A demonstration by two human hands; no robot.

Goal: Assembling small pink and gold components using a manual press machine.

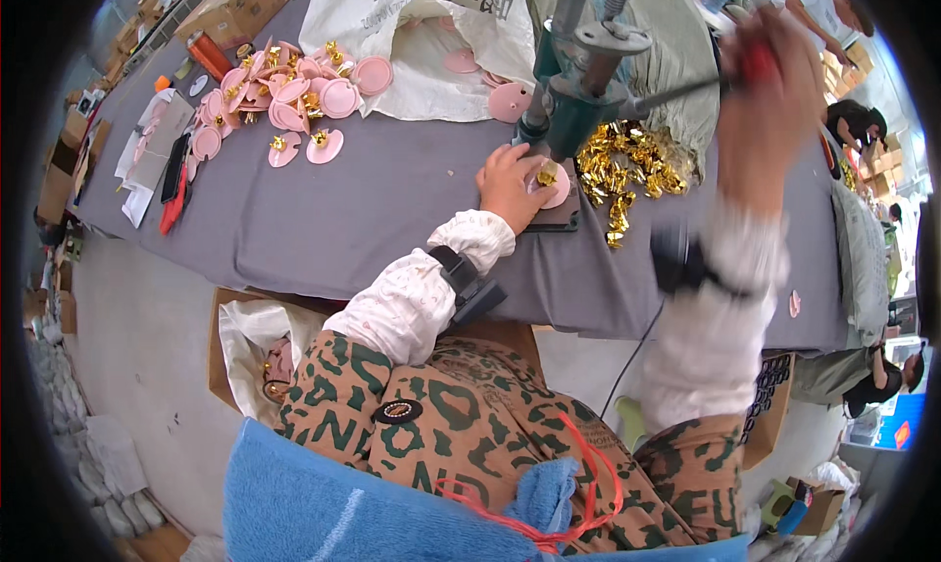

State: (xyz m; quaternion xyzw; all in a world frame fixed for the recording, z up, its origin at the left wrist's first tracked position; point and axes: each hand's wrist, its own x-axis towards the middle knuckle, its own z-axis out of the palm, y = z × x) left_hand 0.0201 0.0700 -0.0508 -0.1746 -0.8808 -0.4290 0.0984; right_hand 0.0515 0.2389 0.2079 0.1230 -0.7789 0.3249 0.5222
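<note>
1. Disc (563, 186), pink, gold piece (547, 175) on top, is located over the dark base (570, 217), under the green press (574, 119).
2. Left hand (512, 185): fingers half-curled, disc lightly held between thumb and fingertips; it should be kept flat and centred.
3. Right hand (774, 101): blurred, but seemingly closed round the red knob (755, 64) of the lever (676, 97); a smooth stroke is probably better than a jerk.
4. Left fingertips are placed very near the press (main hazard, as judged); only the rim should be gripped.
5. Alignment of the gold piece should be checked before pressure is applied; if tilted, bending or cracking could result.
6. Loose gold clips (637, 160) are heaped just right of the base.
</note>
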